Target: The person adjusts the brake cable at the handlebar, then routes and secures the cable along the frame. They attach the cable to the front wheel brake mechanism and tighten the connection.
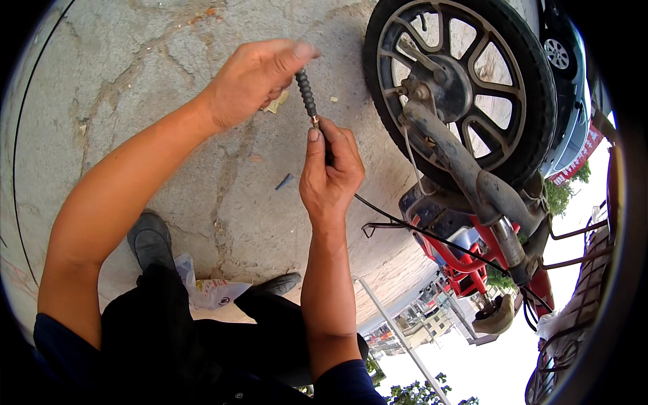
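Observation:
My left hand (pixel 260 77) is closed at the upper end of a black ribbed rubber boot (pixel 306 93) on a brake cable. Its thumb tip is slightly blurred, and the fingers hide that end of the cable. Just below the boot, a small metal fitting (pixel 315 121) shows at the fingertips of my right hand (pixel 331 172). My right thumb and fingers pinch the cable there. From under this hand the black cable (pixel 432 234) runs down and right to the front of a red motorcycle (pixel 466 273).
The motorcycle's front wheel (pixel 523 88) and fork (pixel 466 162) stand close on the right. A small dark blue piece (pixel 284 181) lies on the cracked concrete (pixel 169 155). By my shoes is a plastic bag (pixel 212 295). A car (pixel 570 128) is parked beyond the wheel.

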The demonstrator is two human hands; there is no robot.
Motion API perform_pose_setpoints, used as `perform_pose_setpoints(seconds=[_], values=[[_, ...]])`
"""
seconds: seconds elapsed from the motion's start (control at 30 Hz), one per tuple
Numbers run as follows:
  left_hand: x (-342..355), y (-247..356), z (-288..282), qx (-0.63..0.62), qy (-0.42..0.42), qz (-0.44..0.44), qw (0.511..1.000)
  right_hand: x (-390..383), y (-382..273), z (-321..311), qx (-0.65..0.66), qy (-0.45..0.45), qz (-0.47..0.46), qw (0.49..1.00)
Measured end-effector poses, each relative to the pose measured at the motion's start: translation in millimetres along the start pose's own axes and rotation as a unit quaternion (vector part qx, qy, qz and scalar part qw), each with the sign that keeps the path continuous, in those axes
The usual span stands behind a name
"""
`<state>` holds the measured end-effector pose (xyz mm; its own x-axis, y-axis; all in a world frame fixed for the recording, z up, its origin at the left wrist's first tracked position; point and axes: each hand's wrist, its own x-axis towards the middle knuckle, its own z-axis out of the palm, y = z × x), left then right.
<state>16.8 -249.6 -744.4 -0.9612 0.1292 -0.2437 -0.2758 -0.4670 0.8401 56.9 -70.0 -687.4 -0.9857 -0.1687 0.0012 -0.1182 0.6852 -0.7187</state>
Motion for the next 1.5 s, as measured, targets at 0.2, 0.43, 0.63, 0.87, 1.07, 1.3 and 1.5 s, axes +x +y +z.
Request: perform_pose_setpoints(seconds=[0.2,0.43,0.63,0.87,1.07,1.3,1.5], values=[[5.6,-10.7,-8.2,0.019,0.058,0.007,0.998,-0.9,7.2,-1.3,0.001,0.007,0.024,1.000],[4.7,-14.2,1.9,-0.076,0.073,-0.083,0.991,-1.4,9.9,-6.7,-0.023,0.005,0.012,1.000],[5.5,-18.0,15.3,-0.107,0.077,-0.135,0.982,-0.6,22.7,-12.3,-0.052,0.009,0.000,0.999],[17.3,-31.9,34.8,-0.136,0.050,-0.150,0.978,-1.9,37.2,-12.8,-0.069,0.048,0.034,0.996],[26.9,-39.9,40.7,-0.155,0.042,-0.145,0.976,13.7,50.7,-23.0,-0.101,0.047,-0.001,0.994],[55.9,-42.3,60.0,-0.161,0.021,-0.132,0.978,35.4,69.8,-29.8,-0.099,0.087,0.008,0.991],[87.2,-35.1,76.8,-0.080,0.039,-0.096,0.991,53.4,89.8,-29.9,-0.043,0.118,0.054,0.991]])
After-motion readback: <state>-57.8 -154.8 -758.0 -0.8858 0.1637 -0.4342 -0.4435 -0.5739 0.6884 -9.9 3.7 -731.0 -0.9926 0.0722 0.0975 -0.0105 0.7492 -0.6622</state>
